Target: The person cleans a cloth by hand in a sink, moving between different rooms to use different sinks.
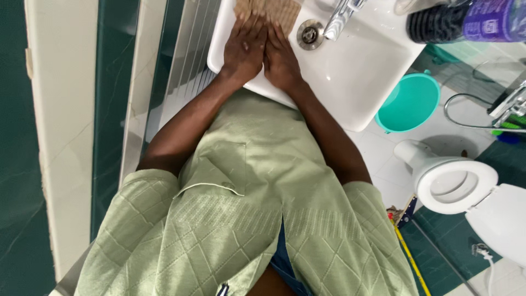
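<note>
My left hand (244,46) and my right hand (280,57) lie side by side inside a white sink (350,104), touching each other. Both press down on a tan patterned cloth (274,10) at the far side of the basin, and the fingers cover its near edge. The sink's metal drain (310,33) is just right of my right hand, and the chrome tap (339,19) stands beyond it. My green quilted shirt fills the lower part of the view.
A teal bucket (408,104) stands on the floor under the sink's right corner. A white toilet (457,186) is at the right, with a metal hose (466,118) above it. A dark purple bottle (466,22) lies at the top right. A white ribbed panel (189,66) runs along the left.
</note>
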